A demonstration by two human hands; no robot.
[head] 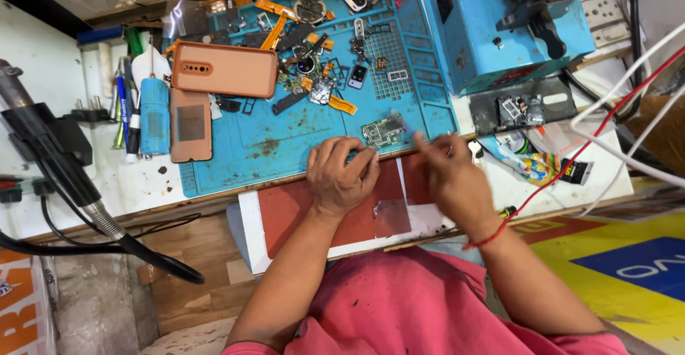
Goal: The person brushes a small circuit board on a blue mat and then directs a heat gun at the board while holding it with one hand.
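While one left hand (342, 176) steadies one circuit board (383, 131) (green), one right hand (453, 176) hovers.

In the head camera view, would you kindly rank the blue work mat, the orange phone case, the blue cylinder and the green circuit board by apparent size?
Largest to smallest:
1. blue work mat
2. orange phone case
3. blue cylinder
4. green circuit board, at the fingertips of the left hand

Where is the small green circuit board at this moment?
In the head view, the green circuit board lies near the front edge of the blue work mat, just beyond the left hand and left of the blurred right hand.
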